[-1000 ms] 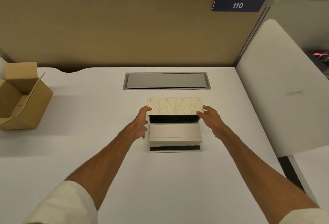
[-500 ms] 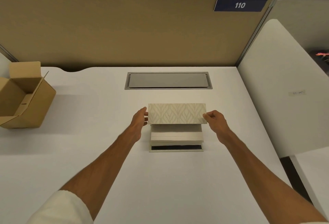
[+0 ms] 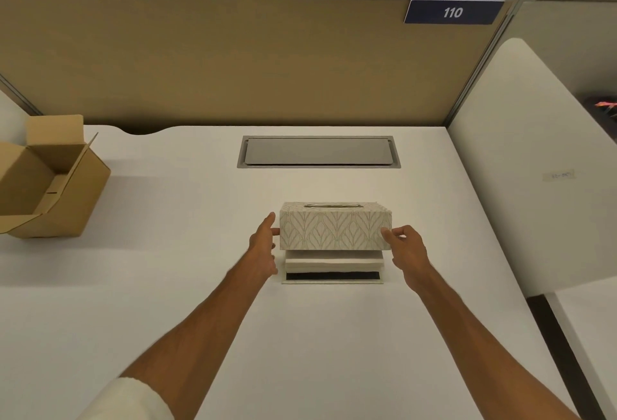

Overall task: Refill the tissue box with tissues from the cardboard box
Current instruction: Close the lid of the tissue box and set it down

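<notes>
Head cam: my left hand and right hand grip the ends of the tissue box cover, held just above the tissue stack sitting on its base mid-counter. Open cardboard box sits far left.

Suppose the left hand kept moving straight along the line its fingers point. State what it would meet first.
The left hand points up and right; its fingers already seem to touch the tissue box cover, its first obstacle.
</notes>
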`<state>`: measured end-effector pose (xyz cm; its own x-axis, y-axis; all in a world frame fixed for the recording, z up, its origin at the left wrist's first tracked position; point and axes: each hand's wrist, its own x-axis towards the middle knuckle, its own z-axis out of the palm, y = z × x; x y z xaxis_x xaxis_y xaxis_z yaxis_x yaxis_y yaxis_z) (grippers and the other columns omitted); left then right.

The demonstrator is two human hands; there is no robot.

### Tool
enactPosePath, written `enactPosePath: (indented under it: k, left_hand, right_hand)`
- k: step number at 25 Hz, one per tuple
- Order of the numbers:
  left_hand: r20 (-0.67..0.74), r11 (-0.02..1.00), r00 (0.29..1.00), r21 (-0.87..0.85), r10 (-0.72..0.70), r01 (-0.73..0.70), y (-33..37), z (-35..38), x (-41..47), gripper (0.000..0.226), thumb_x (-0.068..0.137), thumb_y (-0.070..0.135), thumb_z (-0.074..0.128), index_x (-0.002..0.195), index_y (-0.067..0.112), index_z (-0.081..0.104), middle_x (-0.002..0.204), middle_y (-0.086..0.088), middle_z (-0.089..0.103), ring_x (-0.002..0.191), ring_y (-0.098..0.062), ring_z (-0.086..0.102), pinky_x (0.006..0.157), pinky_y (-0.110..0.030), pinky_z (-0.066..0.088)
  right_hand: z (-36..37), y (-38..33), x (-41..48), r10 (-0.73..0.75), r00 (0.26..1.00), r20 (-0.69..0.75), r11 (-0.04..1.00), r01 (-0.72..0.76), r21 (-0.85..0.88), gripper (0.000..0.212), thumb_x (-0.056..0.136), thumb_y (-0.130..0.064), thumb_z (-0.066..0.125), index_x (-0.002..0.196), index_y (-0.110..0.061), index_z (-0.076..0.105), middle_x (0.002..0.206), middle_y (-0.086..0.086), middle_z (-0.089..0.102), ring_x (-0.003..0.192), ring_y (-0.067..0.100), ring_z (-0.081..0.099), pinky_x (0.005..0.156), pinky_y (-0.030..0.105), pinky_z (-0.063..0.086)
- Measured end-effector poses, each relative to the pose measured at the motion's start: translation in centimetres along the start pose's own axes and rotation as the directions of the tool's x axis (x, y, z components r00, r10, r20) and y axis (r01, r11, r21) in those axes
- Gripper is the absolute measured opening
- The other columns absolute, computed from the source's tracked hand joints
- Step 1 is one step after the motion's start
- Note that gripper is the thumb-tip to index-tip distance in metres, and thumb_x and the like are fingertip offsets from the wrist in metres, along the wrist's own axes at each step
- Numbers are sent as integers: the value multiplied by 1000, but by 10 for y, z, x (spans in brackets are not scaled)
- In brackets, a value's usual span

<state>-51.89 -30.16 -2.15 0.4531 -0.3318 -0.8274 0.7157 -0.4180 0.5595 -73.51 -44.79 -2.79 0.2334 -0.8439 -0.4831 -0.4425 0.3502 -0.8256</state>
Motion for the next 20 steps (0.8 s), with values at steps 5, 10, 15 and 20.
enactPosePath:
  k: [5,10,15,20]
  left_hand:
    - [63,986,997,-153,-54,63,1,8,-4,84,83,65,52,147,16,31,154,-12,33,145,-43,16,109,-73,7]
    - [79,974,992,-199,-96,109,-4,7,-5,75,79,55,67,137,15,42,132,-13,48,124,-43,45,99,-66,36]
    - [144,967,985,-218,-99,129,-10,10,-13,36,80,42,72,87,12,56,88,-8,56,74,-30,56,43,-42,55]
    - [114,969,987,-206,-111,133,-12,10,-15,26,80,28,76,80,12,56,84,-7,58,71,-27,58,50,-45,50]
  right_hand:
    - [10,-6,-13,234,972,26,950,-234,207,52,82,-62,56,92,-12,51,91,4,56,90,26,53,78,46,52]
    - [13,-2,-19,347,931,117,852,-365,375,80,71,-65,68,126,-7,53,121,13,60,109,33,59,91,58,50]
    - [16,2,-20,367,918,154,782,-393,484,76,74,-48,75,131,-6,48,125,14,56,110,34,58,76,55,55]
    - [19,9,-16,405,904,138,730,-410,546,50,73,-30,81,113,-8,59,125,12,60,105,29,60,90,44,52]
